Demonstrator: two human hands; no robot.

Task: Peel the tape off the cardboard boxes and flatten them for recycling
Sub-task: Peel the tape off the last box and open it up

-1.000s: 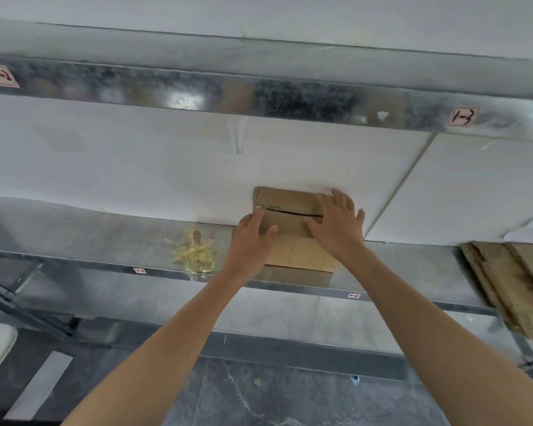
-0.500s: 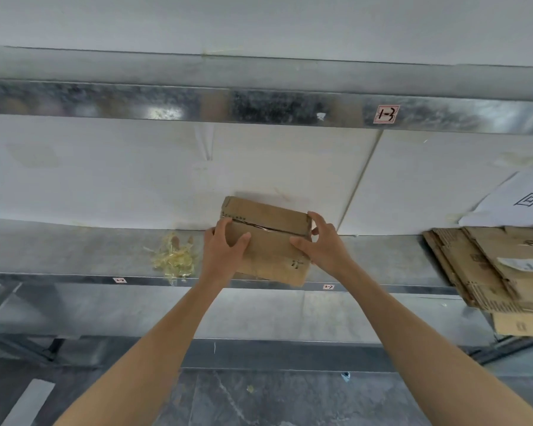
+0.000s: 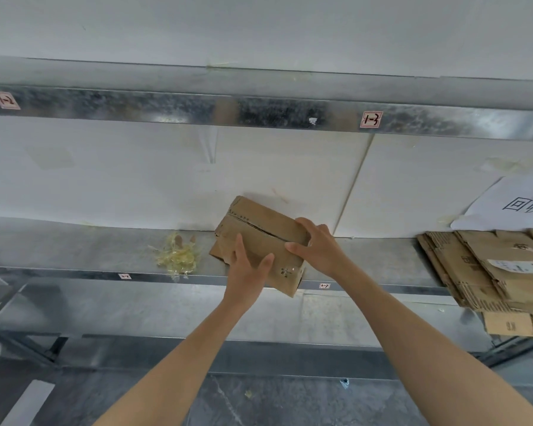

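Object: small brown cardboard box [image 3: 268,244], closed, with a dark slit running along its top seam; corners look scuffed and the left end ragged
Position: box is held tilted, its near lower corner out past the front lip of the grey galvanised metal shelf [image 3: 90,244]; whether the far end touches the shelf cannot be told
Left hand [image 3: 243,272]: grasping the box at its near-left part; fingers lie up across the face, thumb spread to the right
Right hand [image 3: 320,250]: grasping the right end; thumb on the near face, fingers curled over the far top edge
Weight (judgement): light; 2 hands hold it raised at arm's length with no visible strain; probably empty
Stiffness (judgement): thin corrugated walls, stiff along panels, weak at folds; should collapse readily once the seam is freed
Surface (judgement): dry matte board, not slippery; any leftover tape would be slick and hard to see
Hold points (judgement): 2 opposite ends for carrying; for opening, thumbs at the slit seam; avoid the torn left edge, which may rip
Neighbours: wad of yellowish clear peeled tape [image 3: 177,256] on the shelf just left of the box; stack of flattened brown cardboard [image 3: 490,272] well apart at right
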